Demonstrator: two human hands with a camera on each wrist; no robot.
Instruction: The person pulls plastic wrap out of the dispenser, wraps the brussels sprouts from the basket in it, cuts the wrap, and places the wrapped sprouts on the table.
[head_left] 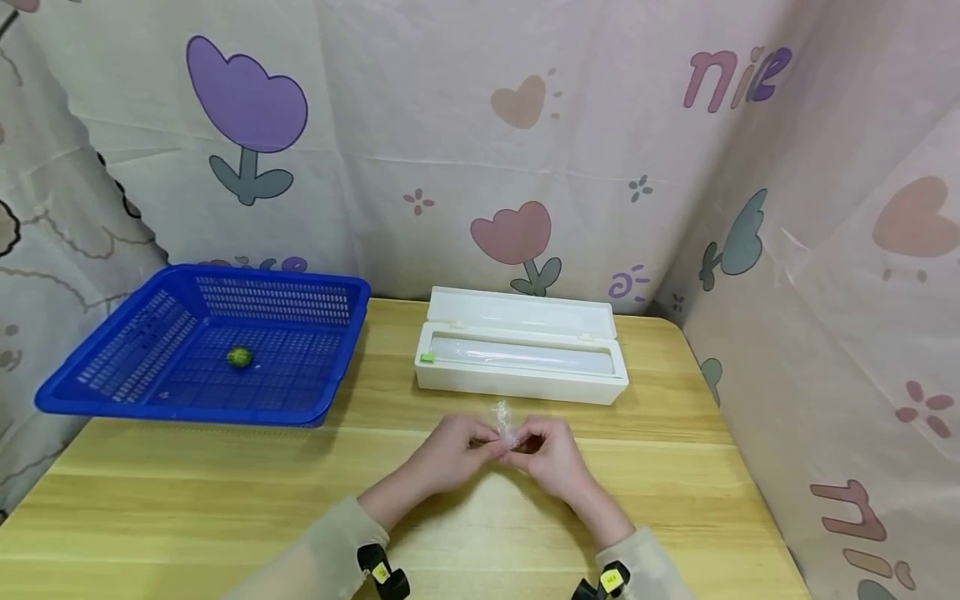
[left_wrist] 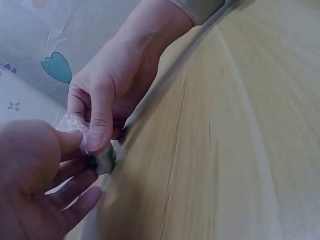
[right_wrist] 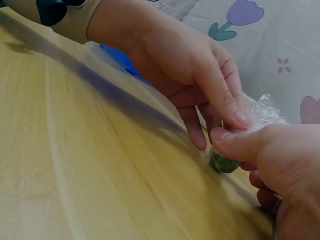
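Note:
A small dark green ball-shaped item (right_wrist: 224, 163) is bundled in clear plastic wrap (head_left: 503, 414), whose gathered end sticks up between the hands. With thumb and fingers, my left hand (head_left: 459, 450) pinches the wrap from the left. From the other side my right hand (head_left: 553, 457) pinches it too, thumb tips nearly meeting. Both wrist views show the green item just under the thumbs, partly hidden by fingers. Behind the hands stands a long white wrap dispenser box (head_left: 521, 390), lid raised, with a roll of clear film (head_left: 517, 353) inside.
At the left of the wooden table (head_left: 465, 542) sits a blue plastic basket (head_left: 202, 411) holding one small green and yellow round item (head_left: 239, 357). A bright green slider (head_left: 427, 357) is at the box's left end. Printed curtains (head_left: 420, 100) enclose the table's back and sides.

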